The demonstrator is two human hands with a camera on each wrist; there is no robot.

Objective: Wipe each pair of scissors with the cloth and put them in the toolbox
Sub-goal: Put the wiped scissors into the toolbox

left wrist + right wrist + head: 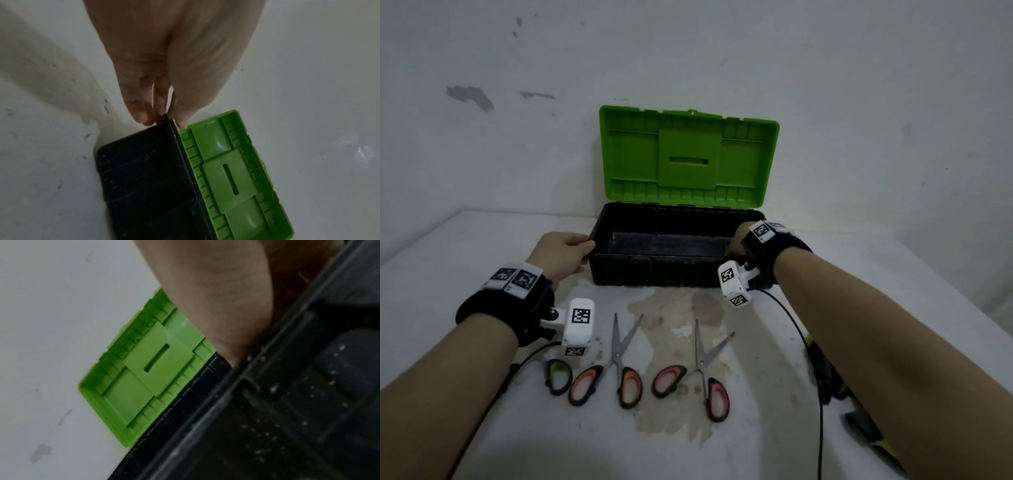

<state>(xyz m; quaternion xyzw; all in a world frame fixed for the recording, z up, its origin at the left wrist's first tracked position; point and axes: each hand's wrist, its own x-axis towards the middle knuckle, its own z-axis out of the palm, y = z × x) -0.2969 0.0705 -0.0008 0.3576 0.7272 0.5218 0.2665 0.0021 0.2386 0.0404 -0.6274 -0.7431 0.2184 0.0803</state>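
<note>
A black toolbox (654,270) stands open at the back of the table, its green lid (688,154) upright against the wall; the box looks empty. My left hand (571,248) pinches the box's left end rim (170,128), fingers outside and thumb by the lid. My right hand (736,241) grips the right front corner, thumb (222,308) on the rim; its fingers are mostly hidden. Three pairs of scissors lie in front: green-handled (558,377), partly under my left wrist camera, orange-handled (616,363), and red-handled (702,370), both spread open. I cannot make out the cloth.
A dark object with yellow-green edges (825,377) lies on the table under my right forearm, near the right edge. The white tabletop (671,445) has a worn brownish patch beneath the scissors. Wrist-camera cables trail across the table on both sides.
</note>
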